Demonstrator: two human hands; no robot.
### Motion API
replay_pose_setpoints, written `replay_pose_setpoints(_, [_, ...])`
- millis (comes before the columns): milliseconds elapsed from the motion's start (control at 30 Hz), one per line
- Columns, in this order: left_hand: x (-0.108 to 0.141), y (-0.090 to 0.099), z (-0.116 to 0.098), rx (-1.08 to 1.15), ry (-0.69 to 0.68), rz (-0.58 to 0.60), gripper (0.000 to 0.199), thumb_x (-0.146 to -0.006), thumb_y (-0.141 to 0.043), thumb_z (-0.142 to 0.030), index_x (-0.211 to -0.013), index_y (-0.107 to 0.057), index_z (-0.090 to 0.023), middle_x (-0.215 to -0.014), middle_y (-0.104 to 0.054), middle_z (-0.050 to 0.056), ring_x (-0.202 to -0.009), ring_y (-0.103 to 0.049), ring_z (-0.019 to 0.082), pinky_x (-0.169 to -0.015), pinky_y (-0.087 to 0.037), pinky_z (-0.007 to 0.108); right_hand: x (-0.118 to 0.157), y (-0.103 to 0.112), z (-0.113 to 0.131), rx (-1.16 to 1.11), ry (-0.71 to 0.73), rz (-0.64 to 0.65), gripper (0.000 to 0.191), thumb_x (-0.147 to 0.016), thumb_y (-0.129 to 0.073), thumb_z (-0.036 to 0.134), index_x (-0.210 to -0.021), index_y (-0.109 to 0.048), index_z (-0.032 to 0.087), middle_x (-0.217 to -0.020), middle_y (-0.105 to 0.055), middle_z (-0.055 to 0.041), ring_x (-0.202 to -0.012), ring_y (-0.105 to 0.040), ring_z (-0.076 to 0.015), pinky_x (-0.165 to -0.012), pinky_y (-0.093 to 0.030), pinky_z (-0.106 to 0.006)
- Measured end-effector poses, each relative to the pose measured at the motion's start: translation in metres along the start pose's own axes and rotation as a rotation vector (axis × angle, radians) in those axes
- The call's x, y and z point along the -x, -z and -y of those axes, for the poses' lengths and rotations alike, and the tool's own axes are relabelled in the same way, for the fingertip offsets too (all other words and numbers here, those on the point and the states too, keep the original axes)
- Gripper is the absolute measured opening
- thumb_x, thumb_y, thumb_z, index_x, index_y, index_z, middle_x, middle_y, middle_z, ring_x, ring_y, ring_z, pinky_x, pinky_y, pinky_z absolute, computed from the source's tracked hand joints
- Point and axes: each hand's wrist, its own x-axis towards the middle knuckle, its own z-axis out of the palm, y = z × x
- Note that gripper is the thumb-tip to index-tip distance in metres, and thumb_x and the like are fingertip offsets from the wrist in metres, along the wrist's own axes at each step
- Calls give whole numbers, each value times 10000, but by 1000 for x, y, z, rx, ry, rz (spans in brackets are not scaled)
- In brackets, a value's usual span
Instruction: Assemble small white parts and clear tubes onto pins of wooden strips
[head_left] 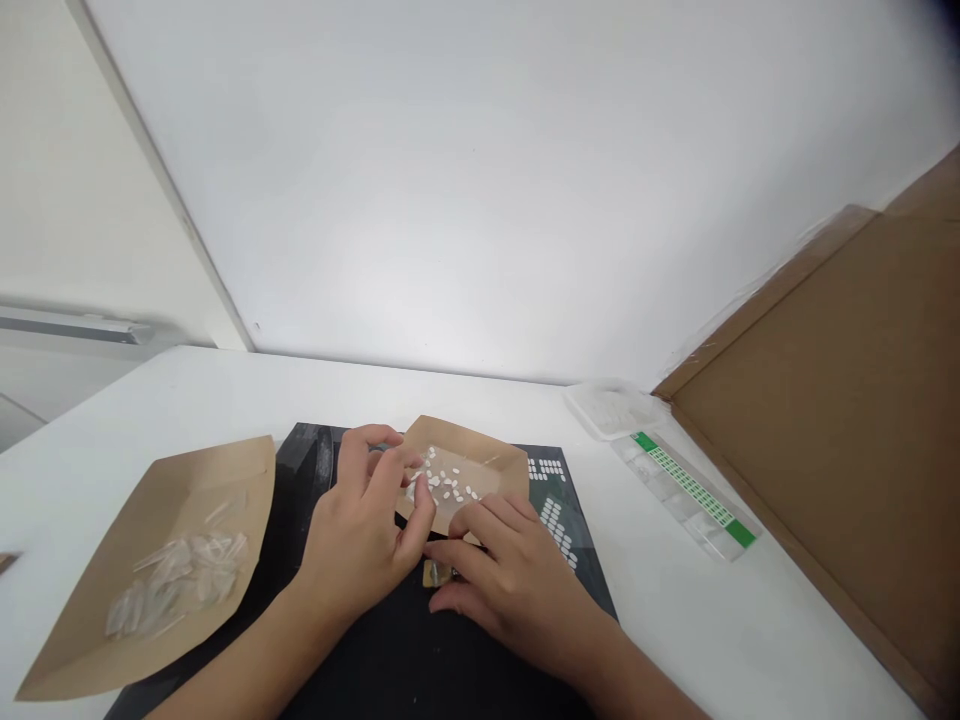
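A black mat (420, 660) lies on the white table (810, 620). The left hand (367, 515) has its fingers curled, thumb apart, over white bits (445, 480) in a small paper tray (507, 470). The right hand (517, 575), just beside, has its fingers bent around a small yellowish piece (436, 573); its grip is unclear.

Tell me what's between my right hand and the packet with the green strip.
In the head view, rows of white ovals on the dark mat, then white table, lie between your right hand and the packet.
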Motion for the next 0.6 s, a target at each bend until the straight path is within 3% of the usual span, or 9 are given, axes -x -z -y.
replay_pose_setpoints(167, [1,1,-1,-13,3,-11,115,-923,-627,-209,-1036,-612,-195,-1206,-537,106,-704,-614,131,-514,-514,248,2,-3,-5,-86,66,9,186,-995,-728,412,-1074,-691,248,-1067,-728,16,-974,-623,-187,-829,-379,-340])
replay_pose_setpoints(400, [0,0,-2,-4,2,-13,134,-919,-629,-203,-1051,-608,-196,-1208,-534,105,-674,-595,114,-507,-512,239,1,-9,-6,-67,128,-33,199,-1014,-711,381,-938,-657,205,-1048,-759,30,-943,-642,-168,-803,-378,-344])
replay_pose_setpoints(600, [2,-1,-1,-8,-6,-7,151,-920,-624,-206,-1069,-605,-198,-1204,-543,117,-804,-666,168,-534,-540,253,-3,-9,-2,10,150,-29,194,-1006,-724,298,-867,-634,198,-959,-745,27,-875,-621,-152,-776,-381,-335])
